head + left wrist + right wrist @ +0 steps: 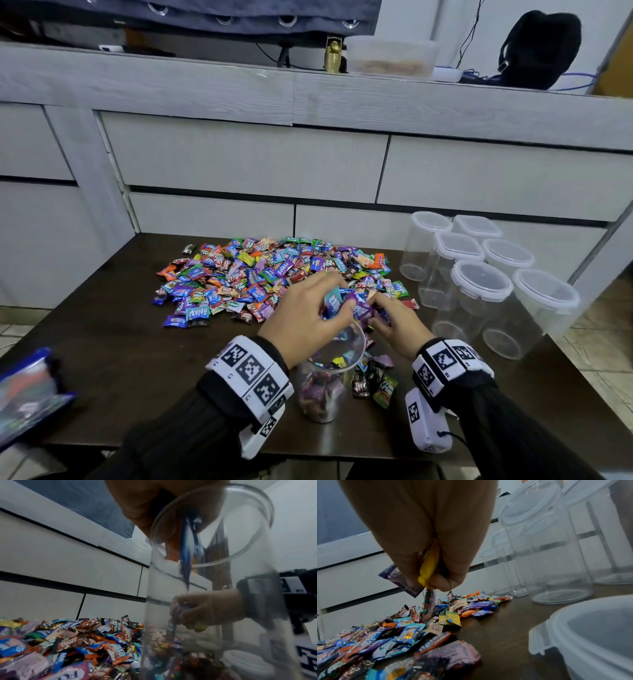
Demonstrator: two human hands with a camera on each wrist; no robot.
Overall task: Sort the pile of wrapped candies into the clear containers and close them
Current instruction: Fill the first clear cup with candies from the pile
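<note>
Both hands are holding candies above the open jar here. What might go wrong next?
Neither the left hand nor the right hand steadies the open jar, so a knock on its rim might tip it. Several loose candies already lie beside it, so more could miss. Its lid sits close by the right wrist and might get nudged.

A home room — grey drawer cabinet (253, 161), tiled floor (596, 329).

Some candy wrappers (283, 268) in the pile say "Relaxa". A brown wrapper (402, 613) says "COFFEE CANDY". Other words are too blurry.
</note>
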